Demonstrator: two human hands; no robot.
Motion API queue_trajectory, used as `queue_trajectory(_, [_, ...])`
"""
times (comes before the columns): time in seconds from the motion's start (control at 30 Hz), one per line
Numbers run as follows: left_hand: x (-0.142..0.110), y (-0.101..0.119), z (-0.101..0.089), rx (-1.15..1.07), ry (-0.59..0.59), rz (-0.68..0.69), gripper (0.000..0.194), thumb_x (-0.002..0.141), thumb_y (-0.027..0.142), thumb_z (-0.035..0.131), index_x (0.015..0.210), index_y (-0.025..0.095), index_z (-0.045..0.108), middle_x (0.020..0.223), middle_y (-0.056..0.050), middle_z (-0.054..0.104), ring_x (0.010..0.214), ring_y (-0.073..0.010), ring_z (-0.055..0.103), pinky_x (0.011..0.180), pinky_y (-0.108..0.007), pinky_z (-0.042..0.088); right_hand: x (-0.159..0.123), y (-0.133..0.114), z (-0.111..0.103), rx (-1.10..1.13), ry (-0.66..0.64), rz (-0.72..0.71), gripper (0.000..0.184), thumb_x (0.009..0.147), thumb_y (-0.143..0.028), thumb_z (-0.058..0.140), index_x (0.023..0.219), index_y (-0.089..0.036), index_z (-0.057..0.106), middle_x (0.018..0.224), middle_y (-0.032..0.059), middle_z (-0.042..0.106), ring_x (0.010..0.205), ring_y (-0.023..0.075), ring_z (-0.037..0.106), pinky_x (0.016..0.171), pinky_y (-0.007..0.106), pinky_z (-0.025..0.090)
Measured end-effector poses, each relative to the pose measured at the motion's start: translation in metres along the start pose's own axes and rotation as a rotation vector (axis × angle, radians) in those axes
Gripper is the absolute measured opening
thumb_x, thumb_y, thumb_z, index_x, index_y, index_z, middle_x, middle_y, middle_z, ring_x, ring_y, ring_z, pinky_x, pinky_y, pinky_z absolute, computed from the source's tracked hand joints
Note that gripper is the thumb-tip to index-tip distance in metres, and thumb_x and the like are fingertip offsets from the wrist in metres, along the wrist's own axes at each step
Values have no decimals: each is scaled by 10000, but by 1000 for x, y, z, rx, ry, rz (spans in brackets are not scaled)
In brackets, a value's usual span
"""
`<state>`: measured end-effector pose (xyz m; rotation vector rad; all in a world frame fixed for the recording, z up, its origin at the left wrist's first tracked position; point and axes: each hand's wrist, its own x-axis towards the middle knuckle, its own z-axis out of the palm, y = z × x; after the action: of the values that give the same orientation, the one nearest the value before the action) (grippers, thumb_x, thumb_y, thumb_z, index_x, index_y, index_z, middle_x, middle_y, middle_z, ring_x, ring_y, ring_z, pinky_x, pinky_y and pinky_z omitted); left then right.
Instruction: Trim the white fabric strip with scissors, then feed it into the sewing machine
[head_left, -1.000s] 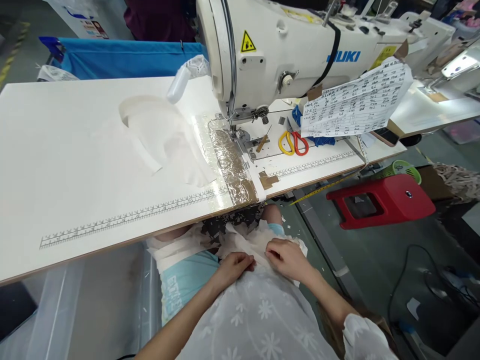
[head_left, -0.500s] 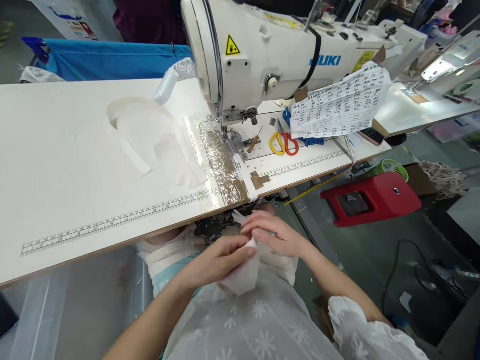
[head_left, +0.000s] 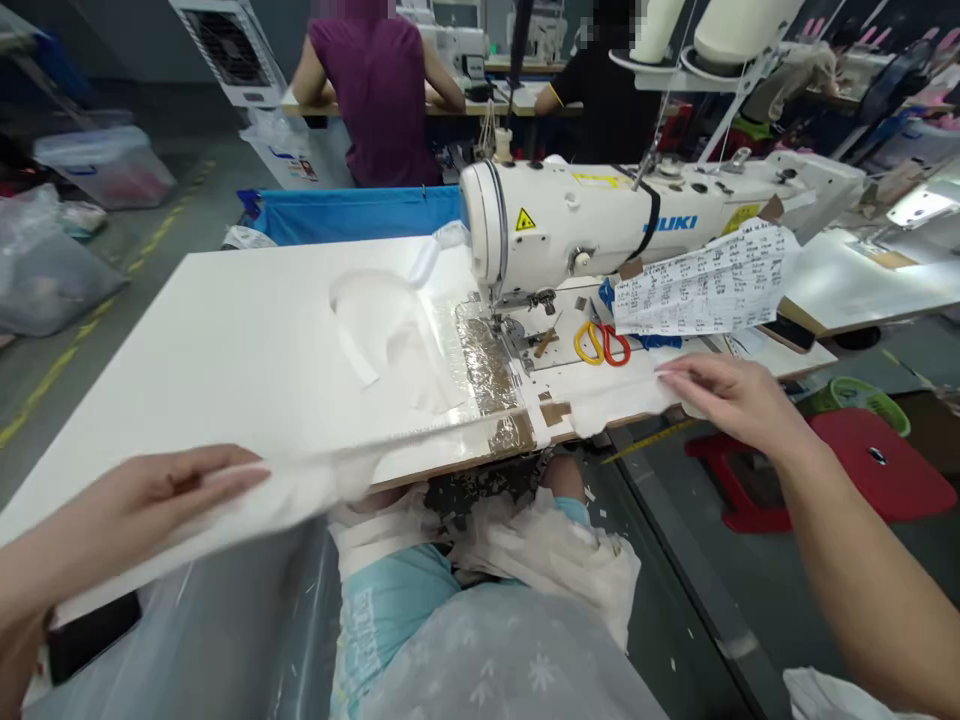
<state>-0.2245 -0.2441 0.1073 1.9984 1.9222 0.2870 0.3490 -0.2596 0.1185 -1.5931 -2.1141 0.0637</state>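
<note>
The left hand (head_left: 169, 500) and the right hand (head_left: 739, 400) are spread wide, with a white strip (head_left: 319, 488) drawn out between them along the front edge of the worktop (head_left: 247, 340). The left hand's grip is clamped on the strip near the front left corner, thumb and fingers together. The right hand's grip is pinched on the strip's other end, above the front edge, to the right of the needle area. The strip's middle is narrow and blurred; toward each hand it widens and sags across the front edge.

A pale cloth (head_left: 386, 310) lies on the worktop, left of the sewing machine (head_left: 585, 225). Shiny tape (head_left: 487, 360) covers a band from the needle area to the front edge. Right of the needle lie a small wooden-handled tool (head_left: 546, 343) and scissors (head_left: 601, 342) with one yellow and one red handle. A sheet of handwriting (head_left: 709, 285) hangs in front of the machine's body. More cloth (head_left: 555, 560) is bunched on the person's lap. A red stool (head_left: 881, 465) stands beyond the front edge, at right.
</note>
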Motion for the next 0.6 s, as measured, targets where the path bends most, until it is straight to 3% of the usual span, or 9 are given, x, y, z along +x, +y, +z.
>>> queue_trajectory(0.07, [9,-5,-13,69,96,49,674,702,795,399,859,233,736,827,49,705,729,-196,639,716,-345,549,10,10,5,-254,270,-83,320,989,-345,460,962,-153,715,910,112,727,864,212,668,843,361,480])
queue_trajectory(0.13, [13,-11,-13,166,339,149,652,793,721,308,923,235,723,929,34,719,799,-219,652,767,-388,549,11,19,19,-403,398,-170,263,970,-235,455,1002,-145,700,966,123,732,975,236,661,989,422,427])
queue_trajectory(0.17, [13,-15,-8,209,430,220,622,843,655,283,959,222,715,968,21,724,853,-227,657,812,-408,543,9,24,28,-433,405,-215,244,953,-198,460,1021,-156,691,1007,122,732,1025,249,649,1035,455,396])
queue_trajectory(0.23, [9,-25,12,260,485,321,565,889,536,268,974,194,710,986,-16,741,942,-246,662,906,-464,515,-1,32,49,-434,327,-286,258,932,-155,452,1063,-193,671,1109,113,715,1128,275,607,1076,513,350])
queue_trajectory(0.37, [-13,-38,65,273,422,232,450,908,336,292,1080,197,685,1214,-104,684,1172,-321,588,1040,-599,394,-27,35,86,-405,190,-304,342,920,-130,396,1154,-216,630,1231,106,669,1253,300,526,1078,564,329])
queue_trajectory(0.5, [-44,-13,106,227,558,134,463,952,282,309,1346,180,529,1415,-156,523,1359,-327,422,1110,-560,328,-42,15,103,-407,268,-179,378,936,-188,393,1272,-187,564,1290,149,623,1296,351,483,1073,609,310])
queue_trajectory(0.6, [-56,12,129,227,569,111,484,986,315,330,1445,192,420,1492,-147,438,1411,-323,347,1156,-558,247,-46,-1,113,-352,267,-153,453,957,-241,381,1401,-213,460,1342,153,582,1289,358,491,1055,596,343])
